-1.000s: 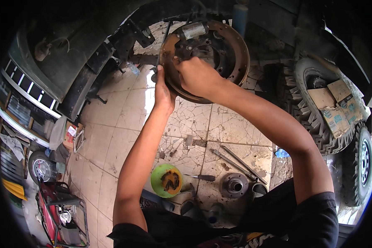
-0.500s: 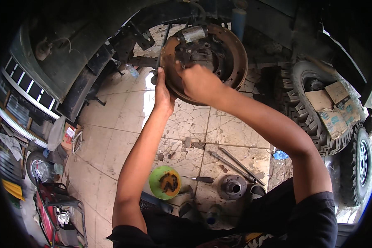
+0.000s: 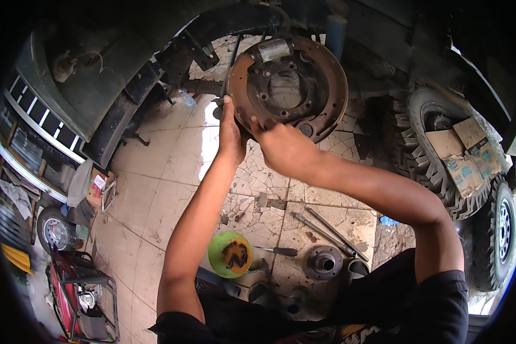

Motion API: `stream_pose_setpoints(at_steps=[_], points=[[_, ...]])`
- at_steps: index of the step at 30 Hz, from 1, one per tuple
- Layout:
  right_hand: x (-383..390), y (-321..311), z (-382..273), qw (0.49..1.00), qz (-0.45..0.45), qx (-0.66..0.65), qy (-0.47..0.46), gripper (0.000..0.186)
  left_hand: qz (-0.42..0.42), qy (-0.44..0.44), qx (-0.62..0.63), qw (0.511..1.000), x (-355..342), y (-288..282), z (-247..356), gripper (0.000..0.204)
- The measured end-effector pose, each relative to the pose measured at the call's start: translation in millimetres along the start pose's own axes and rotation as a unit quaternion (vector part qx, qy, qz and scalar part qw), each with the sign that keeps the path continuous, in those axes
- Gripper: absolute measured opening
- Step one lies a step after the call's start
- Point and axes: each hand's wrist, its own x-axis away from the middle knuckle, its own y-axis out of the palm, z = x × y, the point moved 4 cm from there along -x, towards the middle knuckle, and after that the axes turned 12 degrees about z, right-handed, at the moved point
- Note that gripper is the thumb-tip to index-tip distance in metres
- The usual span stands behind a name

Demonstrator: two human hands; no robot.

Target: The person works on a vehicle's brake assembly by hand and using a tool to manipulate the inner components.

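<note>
"At the far middle of the floor, what has changed around the brake [image 3: 262, 96]?"

"Mainly the right hand [image 3: 289, 150]. It was higher, over the left shoe [image 3: 239, 86], hiding part of the middle. Now it has slid nearer, down to the shoe's near-left edge."

"What does that mean for the work?"

"I'd judge that attention has passed along the shoe toward its near end. It also bares the centre of the plate and the ring of holes around it; the cylinder [image 3: 275, 50] shows at the far side, as before."

"And the left hand [image 3: 231, 135]?"

"Same spot: on the brake's left edge, thumb up along the rim, apparently steadying it. Its other fingers are mostly hidden."

"Is the right one grasping anything?"

"Its fingers are curled, with one tip at the shoe. It's slightly blurred, so I can't tell whether something small is pinched there."

"Any change nearer the person?"

"None that I see. The green bowl [image 3: 214, 255] sits left of the screwdriver [image 3: 285, 251]; the hub [image 3: 314, 265] stands to the right, with two rods [image 3: 323, 234] just beyond it."
</note>
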Motion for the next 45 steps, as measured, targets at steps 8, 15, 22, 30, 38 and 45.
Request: stream_pose_setpoints(at_steps=[8,15,22,30,38,45], points=[[-45.6,-9.8,31.9,0.998,0.051,0.007,0.026,0.052,0.003,0.029,-0.014,0.999,-9.9,0.5,-4.9,0.065],[6.9,-2.4,-7.2,0.999,0.011,0.041,-0.016,0.055,-0.034,0.008,0.002,0.999,2.5,0.3,0.7,0.062],[-47.6,-12.9,23.7,0.999,0.031,0.001,0.025,0.053,-0.032,0.027,-0.003,0.999,-0.4,10.6,0.6,0.062],[-0.5,-10.8,19.1,0.997,0.004,0.046,-0.056,0.059,-0.006,0.018,-0.009,1.0,-2.9,2.3,-1.2,0.071],[-46.9,-18.3,49.8,0.998,0.053,0.009,-0.012,0.05,-0.021,0.022,-0.009,0.999,0.5,7.1,-1.8,0.07],[-39.3,-27.5,44.1,0.999,0.032,0.006,-0.042,0.05,-0.006,0.027,-0.011,1.0,1.2,3.4,-1.7,0.07]])
